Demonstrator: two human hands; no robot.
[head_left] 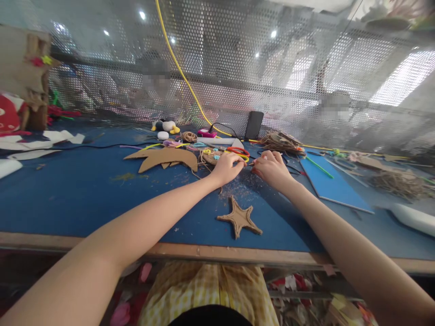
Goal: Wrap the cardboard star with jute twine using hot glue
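My left hand (227, 166) and my right hand (272, 168) meet over the middle of the blue table (78, 199), fingertips pinched together on something small between them that I cannot make out. Orange-handled scissors (239, 151) lie just behind my left hand. A twine-wrapped cardboard starfish (240, 219) lies flat on the table, nearer to me than both hands. A large brown cardboard fish shape (165, 158) rests to the left of my left hand, with a coil of twine (189, 136) behind it.
A blue sheet (335, 185) with a green stick lies to the right, next to shredded brown fibre (399, 183). A black phone (254, 125) leans against the perforated metal screen at the back. A yellow cable (176, 63) hangs down. White paper scraps (41, 141) sit at far left.
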